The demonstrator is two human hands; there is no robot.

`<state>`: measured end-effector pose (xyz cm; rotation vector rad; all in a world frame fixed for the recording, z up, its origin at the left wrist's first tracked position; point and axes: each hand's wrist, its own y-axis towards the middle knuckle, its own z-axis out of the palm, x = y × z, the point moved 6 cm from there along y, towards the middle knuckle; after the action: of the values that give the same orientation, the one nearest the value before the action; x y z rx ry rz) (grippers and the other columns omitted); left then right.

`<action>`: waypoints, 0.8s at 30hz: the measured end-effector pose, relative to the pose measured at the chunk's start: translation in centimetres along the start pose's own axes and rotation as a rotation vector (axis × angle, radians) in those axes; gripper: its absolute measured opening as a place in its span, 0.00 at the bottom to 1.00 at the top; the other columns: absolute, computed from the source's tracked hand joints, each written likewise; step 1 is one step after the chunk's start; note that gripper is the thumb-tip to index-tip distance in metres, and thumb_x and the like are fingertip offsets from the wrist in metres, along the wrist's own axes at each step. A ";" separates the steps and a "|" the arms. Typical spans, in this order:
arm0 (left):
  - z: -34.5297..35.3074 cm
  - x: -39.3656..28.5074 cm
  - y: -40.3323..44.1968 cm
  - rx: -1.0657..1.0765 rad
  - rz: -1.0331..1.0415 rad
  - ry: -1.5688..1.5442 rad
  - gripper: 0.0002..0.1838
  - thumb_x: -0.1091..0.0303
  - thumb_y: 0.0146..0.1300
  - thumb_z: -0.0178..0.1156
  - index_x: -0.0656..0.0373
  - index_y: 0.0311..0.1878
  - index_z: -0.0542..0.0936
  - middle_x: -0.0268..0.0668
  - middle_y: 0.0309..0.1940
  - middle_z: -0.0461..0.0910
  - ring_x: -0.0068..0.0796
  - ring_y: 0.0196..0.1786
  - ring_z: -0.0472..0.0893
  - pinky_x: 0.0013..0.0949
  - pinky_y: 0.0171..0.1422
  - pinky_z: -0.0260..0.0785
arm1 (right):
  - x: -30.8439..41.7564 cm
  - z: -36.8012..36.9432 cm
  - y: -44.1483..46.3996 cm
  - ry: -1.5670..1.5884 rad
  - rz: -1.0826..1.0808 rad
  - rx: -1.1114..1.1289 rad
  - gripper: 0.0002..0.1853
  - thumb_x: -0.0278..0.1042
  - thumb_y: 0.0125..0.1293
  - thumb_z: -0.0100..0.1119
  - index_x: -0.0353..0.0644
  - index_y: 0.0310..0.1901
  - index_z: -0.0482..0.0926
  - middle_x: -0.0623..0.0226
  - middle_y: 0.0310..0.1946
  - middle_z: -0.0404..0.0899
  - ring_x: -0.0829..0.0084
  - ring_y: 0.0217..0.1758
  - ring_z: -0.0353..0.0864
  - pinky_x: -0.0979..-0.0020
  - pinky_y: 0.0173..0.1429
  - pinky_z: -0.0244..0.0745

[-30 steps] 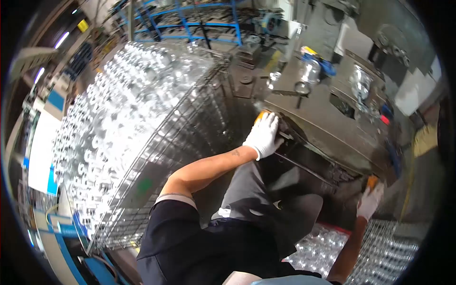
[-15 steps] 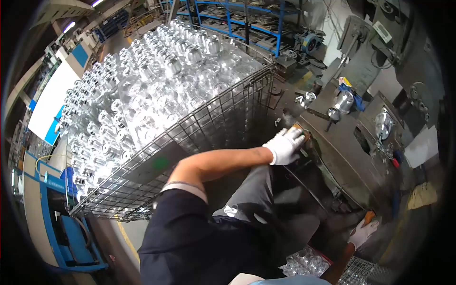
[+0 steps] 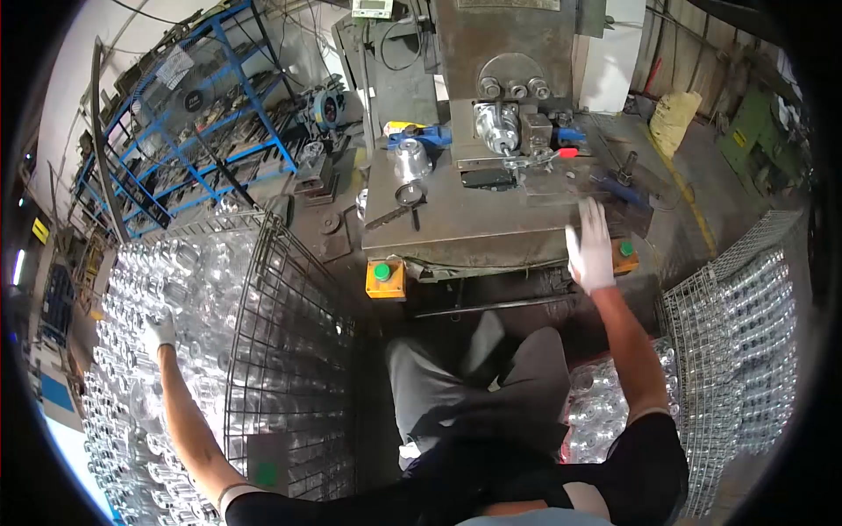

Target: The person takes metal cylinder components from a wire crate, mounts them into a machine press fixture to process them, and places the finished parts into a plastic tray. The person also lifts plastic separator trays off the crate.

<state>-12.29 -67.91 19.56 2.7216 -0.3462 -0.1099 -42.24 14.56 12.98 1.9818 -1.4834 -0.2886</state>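
My left hand (image 3: 159,332), in a white glove, reaches into the wire cage at the left. Its fingers look spread over shiny metal cup-shaped parts (image 3: 180,256); whether they touch one is unclear. My right hand (image 3: 591,247), gloved too, is open with fingers stretched, over the front edge of the metal worktable (image 3: 465,238). Close beside it is a yellow box with a green button (image 3: 624,250). A matching button box (image 3: 384,278) hangs at the table's left front. A shiny metal part (image 3: 496,129) sits in the machine's fixture, behind a red-handled clamp (image 3: 553,156).
On the table's left stand a metal cup (image 3: 410,160) and a dark round-headed tool (image 3: 410,195). The left cage's mesh wall (image 3: 263,329) rises beside my legs. Another wire cage (image 3: 715,342) flanks me at the right. Blue shelving (image 3: 254,96) is at the back left.
The view has swung right toward the machine. My left hand has left the left button box and moved into the left cage. My right hand has come off the right button box, fingers extended.
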 end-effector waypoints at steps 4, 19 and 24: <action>5.5 3.3 5.1 -0.005 -0.027 -0.181 0.43 0.46 0.50 0.66 0.50 0.68 0.62 0.44 0.54 0.76 0.43 0.55 0.76 0.42 0.58 0.69 | 0.7 0.7 9.3 -0.110 -0.226 -0.178 0.23 0.38 0.67 0.48 0.34 0.59 0.66 0.47 0.61 0.64 0.45 0.66 0.59 0.55 0.69 0.56; -14.9 -7.8 -14.3 0.019 0.266 -1.664 0.29 0.60 0.62 0.60 0.59 0.63 0.65 0.39 0.49 0.76 0.30 0.49 0.77 0.31 0.49 0.73 | 4.3 -5.2 9.0 0.308 0.555 0.351 0.23 0.53 0.68 0.46 0.39 0.40 0.79 0.58 0.21 0.80 0.66 0.22 0.81 0.67 0.35 0.77; -11.3 -16.9 -29.4 0.343 0.411 -0.327 0.18 0.59 0.63 0.51 0.64 0.47 0.75 0.41 0.42 0.78 0.34 0.44 0.78 0.32 0.46 0.73 | 8.6 7.9 11.2 1.147 0.647 0.238 0.37 0.46 0.62 0.60 0.34 0.64 0.54 0.60 0.35 0.77 0.73 0.23 0.74 0.71 0.28 0.73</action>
<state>-20.63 -33.15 18.91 2.8897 -1.0996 -0.4154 -52.20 1.98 15.29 1.2470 -1.2358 1.1420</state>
